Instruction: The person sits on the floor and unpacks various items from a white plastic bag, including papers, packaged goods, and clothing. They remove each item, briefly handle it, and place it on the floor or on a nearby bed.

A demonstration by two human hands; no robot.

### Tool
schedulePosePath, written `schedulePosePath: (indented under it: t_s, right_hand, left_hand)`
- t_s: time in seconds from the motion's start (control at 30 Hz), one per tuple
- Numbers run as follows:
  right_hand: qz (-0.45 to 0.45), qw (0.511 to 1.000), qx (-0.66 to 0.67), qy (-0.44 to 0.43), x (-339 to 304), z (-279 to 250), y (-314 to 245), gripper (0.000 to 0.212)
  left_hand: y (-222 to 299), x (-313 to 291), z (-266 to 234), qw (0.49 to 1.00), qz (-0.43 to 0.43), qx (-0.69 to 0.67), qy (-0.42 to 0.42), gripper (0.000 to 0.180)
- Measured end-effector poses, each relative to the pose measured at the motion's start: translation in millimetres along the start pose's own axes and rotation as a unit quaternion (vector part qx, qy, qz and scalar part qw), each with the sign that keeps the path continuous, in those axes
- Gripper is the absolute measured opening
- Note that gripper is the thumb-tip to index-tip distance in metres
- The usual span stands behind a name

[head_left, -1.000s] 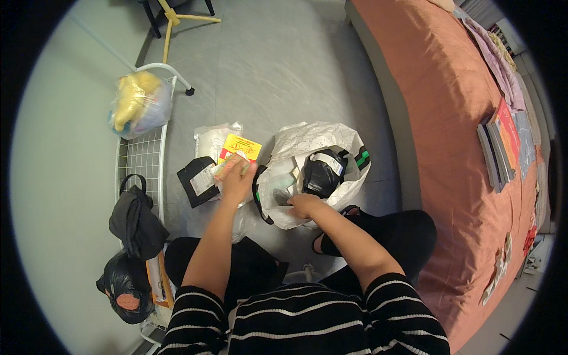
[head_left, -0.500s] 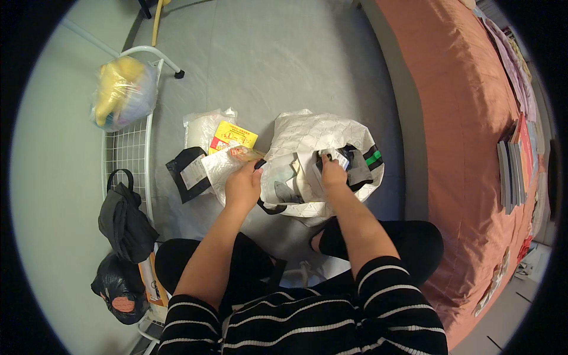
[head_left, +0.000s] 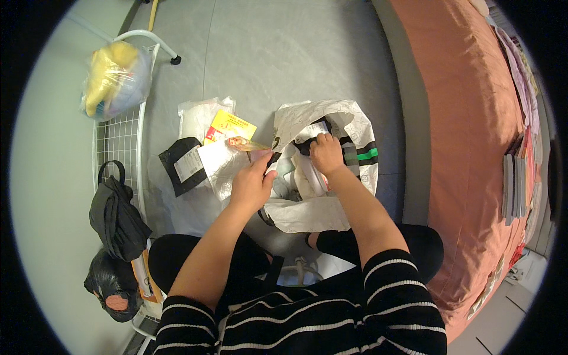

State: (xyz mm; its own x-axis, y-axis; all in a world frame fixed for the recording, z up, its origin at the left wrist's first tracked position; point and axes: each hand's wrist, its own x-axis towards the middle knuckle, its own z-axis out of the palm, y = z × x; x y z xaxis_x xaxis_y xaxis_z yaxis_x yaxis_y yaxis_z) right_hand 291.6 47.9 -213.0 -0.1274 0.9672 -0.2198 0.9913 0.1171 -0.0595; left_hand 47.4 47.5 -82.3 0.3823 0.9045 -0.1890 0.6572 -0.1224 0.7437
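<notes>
The left hand (head_left: 252,182), curled closed, holds the rim of the crinkled white patterned bag (head_left: 310,216) on the grey floor (head_left: 284,53), best pulled taut. Inside, the right hand (head_left: 327,155) half-curls at a black, white-labelled plastic parcel (head_left: 317,128), grip unclear.

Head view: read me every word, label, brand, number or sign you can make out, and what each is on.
I can quote none of it:
Yellow-and-red packet: printing, too small and blurred to quote.
Black pouch: white label, print too small.
Black package in the white bag: pale label, too small.
Small orange packet: too blurred.
Stacked books: no legible text.
</notes>
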Motion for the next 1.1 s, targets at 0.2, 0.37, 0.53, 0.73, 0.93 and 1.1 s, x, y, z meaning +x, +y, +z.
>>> schedulePosePath:
  t_s: [0.2, 0.37, 0.53, 0.73, 0.93, 1.1]
  right_hand:
    - [0.232, 0.949, 0.125, -0.174, -57.0, 24.1, -48.6, 0.051]
    - [0.218, 0.962, 0.088, -0.137, -73.3, 56.6, -50.0, 0.046]
    - [0.371, 0.913, 0.167, -0.024, -37.1, 14.6, 5.2, 0.026]
    - [0.354, 0.917, 0.181, 0.042, -30.5, 4.2, 2.4, 0.03]
    - [-0.176, 0.984, -0.02, -0.035, -43.0, 47.5, -40.9, 0.022]
    - [-0.047, 0.991, -0.007, -0.129, -34.1, 60.7, -61.2, 0.02]
  left_hand:
    - [-4.0, 3.2, 3.0, 1.0, 0.009, -0.005, 0.001, 0.039]
    - [0.5, 0.6, 0.9, 1.0, 0.005, 0.013, -0.018, 0.038]
    - [-0.2, 0.9, -0.6, 1.0, 0.008, 0.013, -0.02, 0.035]
    - [3.9, 1.8, -0.4, 1.0, 0.011, 0.015, -0.025, 0.035]
    - [3.0, 0.0, 1.1, 0.999, -0.007, 0.006, -0.035, 0.035]
    - [0.3, -2.5, -1.5, 0.999, -0.004, 0.018, -0.039, 0.036]
